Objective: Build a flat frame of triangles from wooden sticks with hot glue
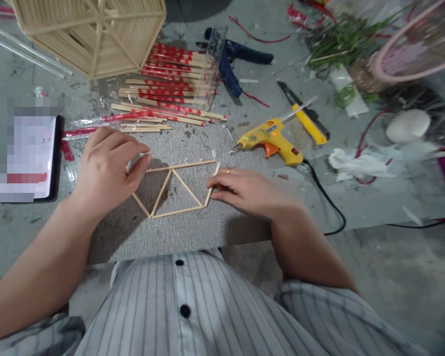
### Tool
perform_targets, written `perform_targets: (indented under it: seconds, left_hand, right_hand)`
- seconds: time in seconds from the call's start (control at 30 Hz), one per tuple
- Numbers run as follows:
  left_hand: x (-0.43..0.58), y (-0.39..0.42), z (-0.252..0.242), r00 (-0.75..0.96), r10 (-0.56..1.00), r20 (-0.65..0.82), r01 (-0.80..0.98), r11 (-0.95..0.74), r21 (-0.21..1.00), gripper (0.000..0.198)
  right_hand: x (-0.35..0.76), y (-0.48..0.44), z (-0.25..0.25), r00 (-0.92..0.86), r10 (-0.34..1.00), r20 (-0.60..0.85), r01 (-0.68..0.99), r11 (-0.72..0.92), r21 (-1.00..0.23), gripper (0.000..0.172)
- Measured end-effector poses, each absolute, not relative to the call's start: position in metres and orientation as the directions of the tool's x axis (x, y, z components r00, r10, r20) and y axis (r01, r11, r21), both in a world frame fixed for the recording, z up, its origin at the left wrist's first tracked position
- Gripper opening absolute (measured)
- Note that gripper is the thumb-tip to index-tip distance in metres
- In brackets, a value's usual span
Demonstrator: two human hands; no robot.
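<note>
On the grey table lies a flat zigzag frame of thin wooden sticks (pixel 177 212), with a triangle in its middle. My right hand (pixel 241 190) pinches a short wooden stick (pixel 207 200) between thumb and fingers, slanting at the frame's right end. The lower tip of this stick is close to the frame's bottom right corner; whether they touch I cannot tell. Over the frame's left end hovers my left hand (pixel 111 165), thumb and index finger slightly apart with nothing visible between them. It hides the frame's top left corner.
A yellow glue gun (pixel 270 138) and a yellow utility knife (pixel 307 121) lie to the right, blue-handled pliers (pixel 230 64) behind. Red-patterned chopsticks (pixel 170 94) lie beyond my hands, beside a wooden stick structure (pixel 96 29). A phone (pixel 31 153) is at left, a white egg-shaped object (pixel 408 126) at right.
</note>
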State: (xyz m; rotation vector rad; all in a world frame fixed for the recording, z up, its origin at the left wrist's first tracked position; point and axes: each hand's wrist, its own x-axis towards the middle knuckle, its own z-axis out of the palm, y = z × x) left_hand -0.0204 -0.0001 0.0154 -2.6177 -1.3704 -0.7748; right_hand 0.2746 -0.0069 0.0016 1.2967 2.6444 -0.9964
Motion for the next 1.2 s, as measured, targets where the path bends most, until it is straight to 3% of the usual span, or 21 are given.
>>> perform_targets:
  seconds: [0.5,0.87,1.2]
  left_hand:
    - [-0.0212,-0.0002,0.0153,0.494,0.725,0.479,0.776,-0.616,0.132,0.015]
    - [-0.0208,0.0008,0.0147,0.46,0.77,0.441,0.787,-0.584,0.199,0.016]
    - [-0.0202,0.0021,0.0123,0.476,0.768,0.428,0.802,-0.578,0.147,0.018]
  right_hand:
    - [0.276,-0.0072,-0.0018,-0.67,0.705,-0.231,0.694,0.484,-0.533,0.024]
    - [0.2756,-0.0076,-0.0005,-0.66,0.708,-0.252,0.71,0.478,-0.518,0.024]
    - [0.2758,-0.0075,0.0002,-0.665,0.704,-0.249,0.71,0.492,-0.504,0.024]
